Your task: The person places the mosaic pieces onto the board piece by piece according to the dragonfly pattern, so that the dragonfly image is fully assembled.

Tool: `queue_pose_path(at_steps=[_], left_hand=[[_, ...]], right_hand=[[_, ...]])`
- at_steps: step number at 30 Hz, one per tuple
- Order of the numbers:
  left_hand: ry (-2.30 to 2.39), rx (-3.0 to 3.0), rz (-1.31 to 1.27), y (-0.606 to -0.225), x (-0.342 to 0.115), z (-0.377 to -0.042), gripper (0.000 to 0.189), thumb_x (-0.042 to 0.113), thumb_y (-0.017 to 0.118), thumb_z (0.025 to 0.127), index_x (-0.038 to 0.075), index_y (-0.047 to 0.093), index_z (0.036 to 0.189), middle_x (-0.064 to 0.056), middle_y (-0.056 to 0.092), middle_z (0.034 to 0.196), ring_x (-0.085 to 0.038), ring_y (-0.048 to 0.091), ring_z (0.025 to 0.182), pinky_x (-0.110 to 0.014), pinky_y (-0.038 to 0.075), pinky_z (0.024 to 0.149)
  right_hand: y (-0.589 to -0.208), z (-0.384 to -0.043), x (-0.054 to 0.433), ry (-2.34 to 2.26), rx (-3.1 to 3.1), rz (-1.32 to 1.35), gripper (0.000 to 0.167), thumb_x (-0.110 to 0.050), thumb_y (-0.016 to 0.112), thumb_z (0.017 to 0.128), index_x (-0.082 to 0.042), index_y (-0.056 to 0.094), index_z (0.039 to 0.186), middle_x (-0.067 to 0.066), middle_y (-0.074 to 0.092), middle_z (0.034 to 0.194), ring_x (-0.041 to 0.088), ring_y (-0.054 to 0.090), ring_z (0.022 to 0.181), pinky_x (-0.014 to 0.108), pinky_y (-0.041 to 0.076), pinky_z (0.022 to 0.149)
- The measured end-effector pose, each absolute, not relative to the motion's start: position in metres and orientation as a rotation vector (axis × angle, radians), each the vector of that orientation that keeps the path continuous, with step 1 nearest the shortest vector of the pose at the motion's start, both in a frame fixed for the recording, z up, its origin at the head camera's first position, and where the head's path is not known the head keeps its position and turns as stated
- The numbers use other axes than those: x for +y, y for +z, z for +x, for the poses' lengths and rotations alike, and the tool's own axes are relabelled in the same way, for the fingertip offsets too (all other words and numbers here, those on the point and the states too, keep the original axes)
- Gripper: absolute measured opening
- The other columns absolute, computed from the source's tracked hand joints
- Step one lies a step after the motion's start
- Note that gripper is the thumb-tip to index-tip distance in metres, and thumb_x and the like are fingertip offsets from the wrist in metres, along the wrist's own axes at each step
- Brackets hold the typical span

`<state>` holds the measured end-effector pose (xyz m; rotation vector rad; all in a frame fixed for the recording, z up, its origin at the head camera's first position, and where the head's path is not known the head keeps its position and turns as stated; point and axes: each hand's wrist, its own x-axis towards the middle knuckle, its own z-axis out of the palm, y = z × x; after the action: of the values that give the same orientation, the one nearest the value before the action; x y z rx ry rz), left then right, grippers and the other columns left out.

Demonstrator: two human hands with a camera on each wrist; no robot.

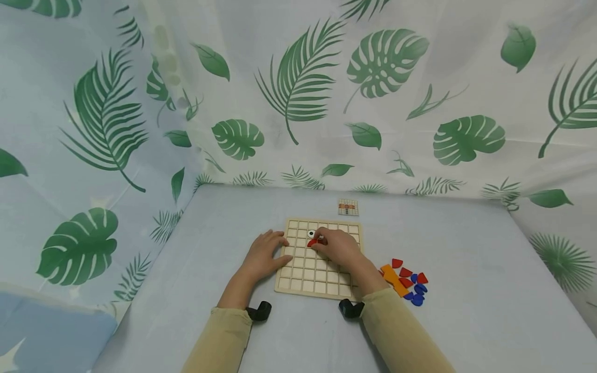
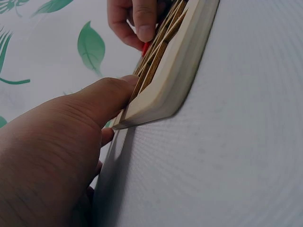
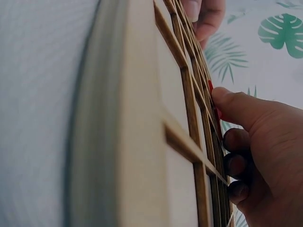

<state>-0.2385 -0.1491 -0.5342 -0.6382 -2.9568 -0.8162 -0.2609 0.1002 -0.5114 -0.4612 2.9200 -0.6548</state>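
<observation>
A square wooden grid board (image 1: 303,286) lies on the table. Near its upper middle sit a white round piece with a black dot (image 1: 311,234) and, just below, a red curved piece (image 1: 311,242). My right hand (image 1: 339,248) is over the board, pinching red between thumb and fingers; in the right wrist view the thumb presses red (image 3: 210,86) at the grid. Whether this is one red piece or two is partly hidden by the fingers. My left hand (image 1: 263,256) rests at the board's left edge, its thumb on the rim and its fingers spread alongside.
Right of the board lies a loose pile of red pieces (image 1: 422,278), blue pieces (image 1: 418,300) and orange pieces (image 1: 395,281). A small pattern card (image 1: 348,207) lies behind the board. Leaf-printed cloth (image 1: 298,103) hangs at the back and sides.
</observation>
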Motion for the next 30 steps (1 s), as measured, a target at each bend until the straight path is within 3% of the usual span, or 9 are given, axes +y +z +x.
queue_pose_path(at_steps=[18,30], left_hand=[[-0.794,-2.960,-0.638,-0.534,-0.147,-0.238,0.033,0.044,0.068,0.092,0.021,0.061,0.114,-0.007,0.049,0.149,-0.037,0.032,0.147,-0.054,0.021,0.124],[-0.770,-2.964,-0.633,-0.538,-0.148,-0.241,0.033,0.045,0.068,0.091,0.022,0.061,0.114,-0.006,0.049,0.149,-0.036,0.032,0.147,-0.053,0.021,0.124]], right_hand=[[-0.500,-0.257,0.108,-0.736,2.889,-0.458,0.028,-0.042,0.064,0.095,-0.025,0.065,0.117,-0.006,0.063,0.079,0.013,0.054,0.064,0.028,0.045,0.057],[-0.474,-0.249,0.173,-0.715,2.870,-0.462,0.021,-0.031,0.062,0.097,-0.017,0.068,0.112,-0.001,0.061,0.083,0.016,0.052,0.071,0.029,0.044,0.061]])
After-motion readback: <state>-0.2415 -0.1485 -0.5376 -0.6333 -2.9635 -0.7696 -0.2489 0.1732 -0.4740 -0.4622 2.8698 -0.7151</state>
